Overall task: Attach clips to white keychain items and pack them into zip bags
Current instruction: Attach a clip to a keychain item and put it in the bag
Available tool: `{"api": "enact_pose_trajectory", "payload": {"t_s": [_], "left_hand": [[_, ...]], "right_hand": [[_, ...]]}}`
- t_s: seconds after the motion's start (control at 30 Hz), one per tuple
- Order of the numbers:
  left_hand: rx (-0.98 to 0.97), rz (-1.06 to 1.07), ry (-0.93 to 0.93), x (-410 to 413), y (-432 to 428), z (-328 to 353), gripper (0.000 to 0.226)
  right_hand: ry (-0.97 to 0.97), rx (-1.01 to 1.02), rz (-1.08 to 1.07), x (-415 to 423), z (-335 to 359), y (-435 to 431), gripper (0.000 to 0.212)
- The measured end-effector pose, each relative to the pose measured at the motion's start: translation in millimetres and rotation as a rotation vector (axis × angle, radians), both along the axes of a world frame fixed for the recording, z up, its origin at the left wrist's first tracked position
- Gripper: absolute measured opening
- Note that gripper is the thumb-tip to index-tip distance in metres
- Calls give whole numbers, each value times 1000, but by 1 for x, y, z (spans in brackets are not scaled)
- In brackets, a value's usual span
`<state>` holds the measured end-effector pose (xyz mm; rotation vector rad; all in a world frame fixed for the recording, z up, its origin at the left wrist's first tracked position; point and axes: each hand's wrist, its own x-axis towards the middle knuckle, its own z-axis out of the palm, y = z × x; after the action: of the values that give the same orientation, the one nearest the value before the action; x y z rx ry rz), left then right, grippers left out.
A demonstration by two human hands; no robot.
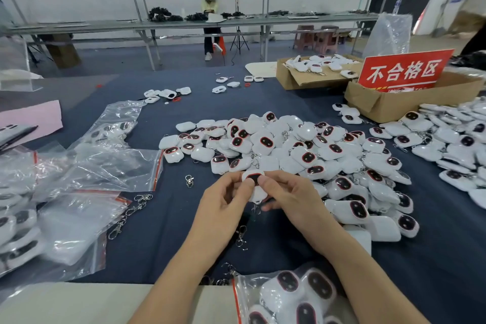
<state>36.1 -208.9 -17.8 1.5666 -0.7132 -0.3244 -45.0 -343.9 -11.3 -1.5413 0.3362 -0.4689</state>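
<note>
I'm pinching a white plastic keychain item [256, 192], both grips.
Both left hand [223, 197] & right hand [289, 200] are gripping it; I'm thinking: steady lower end, hook on silver metal clip [189, 181].

White keychain items [289, 150] with red-ringed black ovals, navy table [163, 231], red sign [405, 68] lettered white

White keychain item [254, 179], dark red-rimmed window facing up, was pinched between left hand [223, 200] and right hand [286, 197]. Big loose pile [302, 150] of the same lay just beyond, spreading right. Metal clips [189, 181] lay scattered left and near. Clear red-strip zip bags [105, 166] lay crumpled at left; one filled bag [289, 294] lay at the near edge.
</note>
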Motion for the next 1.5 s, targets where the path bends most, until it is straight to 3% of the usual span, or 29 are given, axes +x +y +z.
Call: {"api": "enact_pose_trajectory", "payload": {"t_s": [0.8,0.97,1.1,1.27,1.37,1.5], "left_hand": [[52,-2,-92,-3,-4,-6,21],[64,-43,-135,-5,-1,-4,24],[64,-23,-139,-4,-2,-6,32],[72,118,-149,-2,-4,-8,28],[74,146,-177,-2,-5,-9,30],[79,46,-251,-2,-4,-13,41]], "right_hand": [[-90,81,57,-2,-7,-2,18],[-91,124,-41,2,-11,-3,18],[-64,27,84,-2,-9,-1,30],[-98,370,296,-7,-4,-2,36],[-84,237,230,-4,-8,2,37],[-108,270,150,-3,-8,2,32]]}}
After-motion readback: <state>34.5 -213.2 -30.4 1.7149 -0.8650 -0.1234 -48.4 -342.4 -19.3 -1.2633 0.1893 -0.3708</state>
